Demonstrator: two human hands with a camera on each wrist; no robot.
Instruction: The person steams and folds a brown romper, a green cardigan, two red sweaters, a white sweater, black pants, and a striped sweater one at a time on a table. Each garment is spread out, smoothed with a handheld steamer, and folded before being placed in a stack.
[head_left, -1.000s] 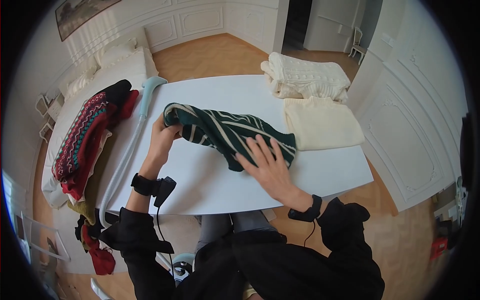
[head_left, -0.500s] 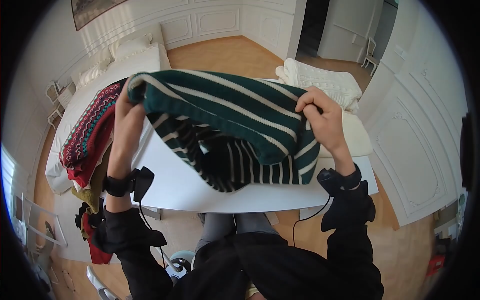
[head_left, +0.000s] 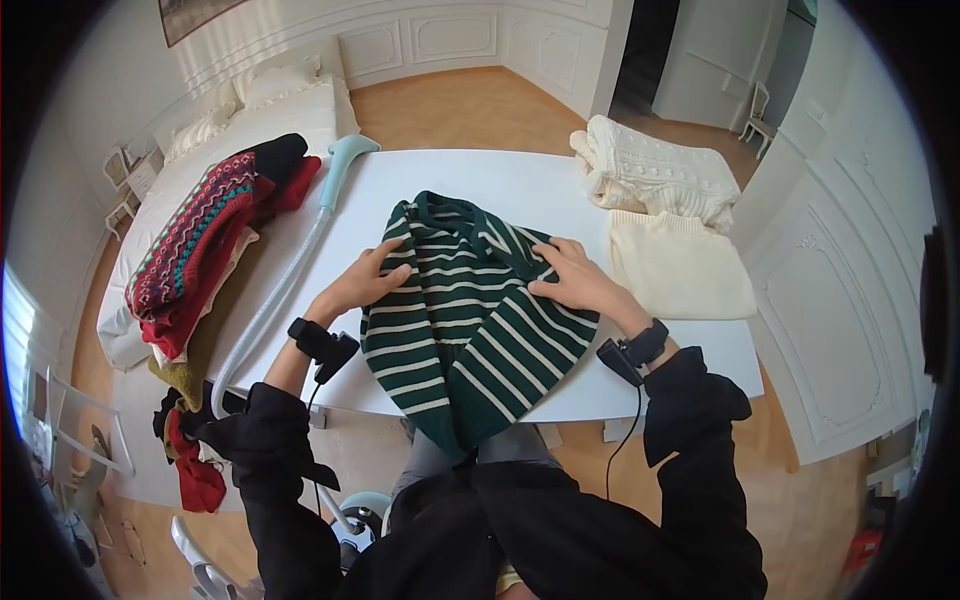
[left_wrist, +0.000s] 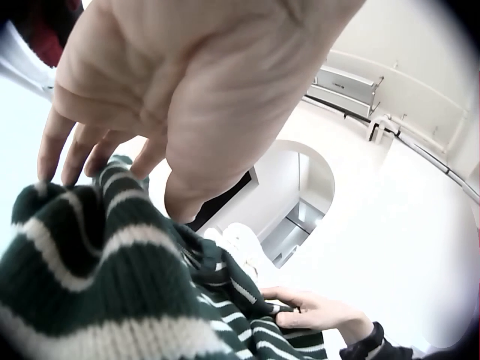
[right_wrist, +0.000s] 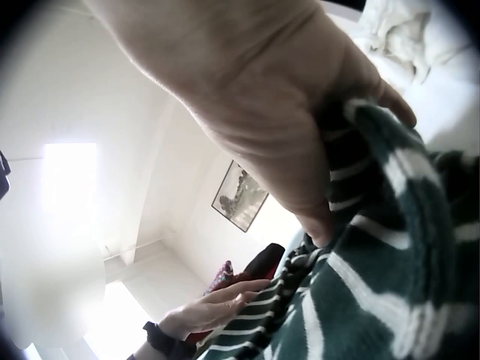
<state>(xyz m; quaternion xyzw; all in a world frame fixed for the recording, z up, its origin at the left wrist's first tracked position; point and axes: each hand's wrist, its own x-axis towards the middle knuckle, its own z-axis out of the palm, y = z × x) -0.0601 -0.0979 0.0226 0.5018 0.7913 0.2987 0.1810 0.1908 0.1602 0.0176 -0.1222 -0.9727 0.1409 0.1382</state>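
Note:
A dark green sweater (head_left: 470, 310) with cream stripes lies on the white table, its sleeves folded inward and its lower end hanging over the near edge. On its left side rests my left hand (head_left: 370, 278), fingertips touching the knit and thumb spread; the left wrist view shows these fingers (left_wrist: 79, 154) reaching down onto a raised fold. My right hand (head_left: 583, 278) holds the right side near the collar, with bunched fabric between thumb and fingers. In the right wrist view, striped knit (right_wrist: 375, 247) sits under the right palm, which hides part of the fold.
Two cream knits, a cable-knit one (head_left: 660, 170) and a folded smooth one (head_left: 680, 265), lie at the table's right. A pale blue steamer head (head_left: 345, 165) with its hose runs along the left. Beside it is a pile of red patterned knitwear (head_left: 200, 250).
The sweater was turned and lifted by both hands, opened out in the air, then lowered onto the table with its sleeves folded over the front. My hands have come closer together.

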